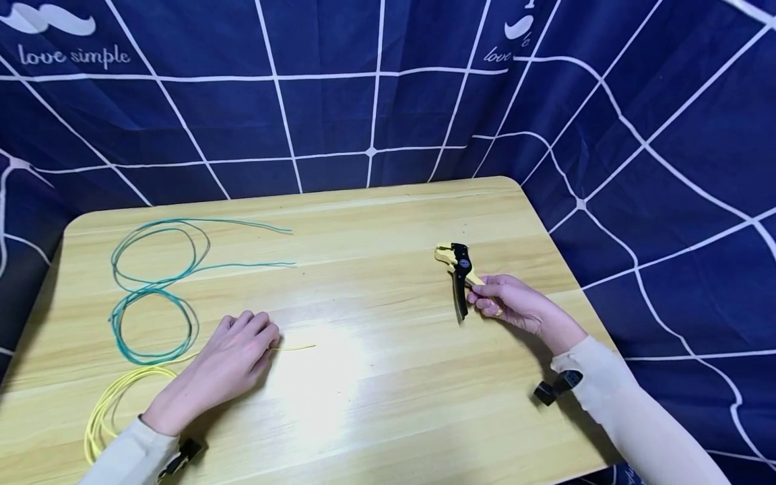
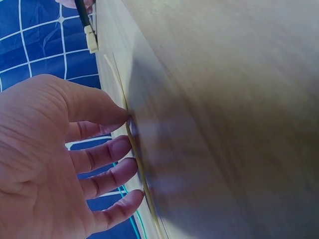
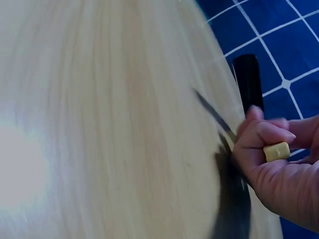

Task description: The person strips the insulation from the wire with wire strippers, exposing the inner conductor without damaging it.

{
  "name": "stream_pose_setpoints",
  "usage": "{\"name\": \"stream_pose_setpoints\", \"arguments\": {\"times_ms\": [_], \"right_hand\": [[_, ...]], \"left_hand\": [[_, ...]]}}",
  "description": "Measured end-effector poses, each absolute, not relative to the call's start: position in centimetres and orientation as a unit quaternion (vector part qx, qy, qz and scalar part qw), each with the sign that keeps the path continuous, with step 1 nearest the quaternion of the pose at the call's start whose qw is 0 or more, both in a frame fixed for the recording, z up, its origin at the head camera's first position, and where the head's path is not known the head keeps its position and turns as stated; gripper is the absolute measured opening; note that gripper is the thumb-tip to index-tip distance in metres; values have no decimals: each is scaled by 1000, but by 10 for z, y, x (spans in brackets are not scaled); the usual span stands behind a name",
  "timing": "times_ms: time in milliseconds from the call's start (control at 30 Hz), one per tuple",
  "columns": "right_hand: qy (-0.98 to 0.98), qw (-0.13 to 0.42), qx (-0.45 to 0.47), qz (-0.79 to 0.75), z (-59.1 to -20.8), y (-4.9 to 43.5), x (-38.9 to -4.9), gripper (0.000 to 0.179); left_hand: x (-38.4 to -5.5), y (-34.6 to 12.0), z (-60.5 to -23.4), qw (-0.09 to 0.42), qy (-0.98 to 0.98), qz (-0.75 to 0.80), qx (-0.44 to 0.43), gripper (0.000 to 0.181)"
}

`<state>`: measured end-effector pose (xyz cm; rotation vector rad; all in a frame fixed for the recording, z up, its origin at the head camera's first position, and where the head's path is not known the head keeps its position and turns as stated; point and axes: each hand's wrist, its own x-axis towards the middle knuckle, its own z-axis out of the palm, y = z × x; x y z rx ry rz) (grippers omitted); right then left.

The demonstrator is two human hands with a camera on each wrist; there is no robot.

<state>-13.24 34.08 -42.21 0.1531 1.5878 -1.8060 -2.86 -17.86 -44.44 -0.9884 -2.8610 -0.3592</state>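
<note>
My left hand is low over the table at the left, its fingertips at the loose end of a yellow wire. In the left wrist view, thumb and forefinger meet at the wire, while the other fingers bend alongside it. A short free end of wire sticks out to the right past the hand. On the right side, my right hand grips a wire stripper by its yellow handle. The tool's head points away from me, and its black handle stands apart from the fingers.
Behind the left hand lies the rest of the yellow wire, coiled near the table's left edge. Two looped coils of teal wire lie farther back, loose ends pointing right. Dark blue curtains with white lines surround the wooden table.
</note>
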Motion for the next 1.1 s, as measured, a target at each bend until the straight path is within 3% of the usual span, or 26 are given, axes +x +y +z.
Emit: {"name": "stream_pose_setpoints", "arguments": {"times_ms": [133,367,700,1100], "right_hand": [[527,367,92,-761,-428,340,-134,22],[531,309,131,-778,-433,334,-127,28],[513,315,105,-791,-427,317,-112,21],[425,312,59,-848,-419,289,-100,39]], "left_hand": [[-29,-178,-445,50,-937,-119,-325,22],[-29,-176,-446,59,-936,-120,-325,26],[-29,-176,-444,55,-939,-122,-318,28],[-29,-178,-446,54,-935,-157,-315,16]]}}
